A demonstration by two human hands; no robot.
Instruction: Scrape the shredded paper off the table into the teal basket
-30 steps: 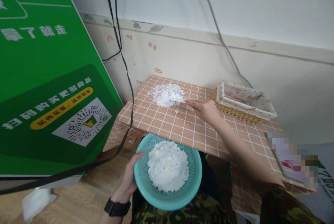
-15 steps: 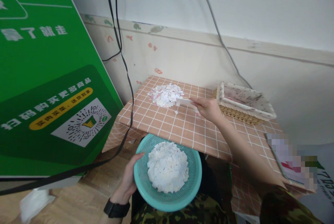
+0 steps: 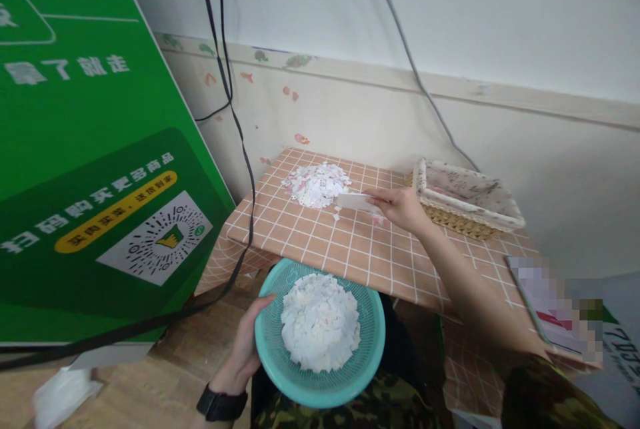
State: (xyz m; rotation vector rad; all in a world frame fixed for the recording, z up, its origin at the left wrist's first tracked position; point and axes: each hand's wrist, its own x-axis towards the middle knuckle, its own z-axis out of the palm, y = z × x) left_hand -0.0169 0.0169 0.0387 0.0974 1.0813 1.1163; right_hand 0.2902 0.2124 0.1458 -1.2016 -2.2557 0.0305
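Note:
My left hand (image 3: 250, 332) grips the left rim of a turquoise plastic basket (image 3: 373, 349), thumb over the edge and the other fingers hidden beneath. Inside it lies a heap of small white paper scraps (image 3: 320, 322). Over the table, my right hand (image 3: 400, 208) pinches a flat white card (image 3: 356, 201) between thumb and fingers. The card's far end is beside a second pile of paper scraps (image 3: 317, 184), white with some pink. A loose scrap (image 3: 337, 216) lies just in front of that pile, and a few pinkish bits show below my right hand.
A brown checked cloth covers the table (image 3: 310, 236). A lined wicker basket (image 3: 465, 199) stands at its back right, and a partly blurred tablet-like item (image 3: 545, 309) lies at the right edge. On the left are a green cabinet (image 3: 90, 149) and a hanging black strap (image 3: 245, 149).
The card has turned a little so more of its flat face shows, staying by the pile. My left hand and the turquoise basket are almost unmoved; the view has shifted slightly.

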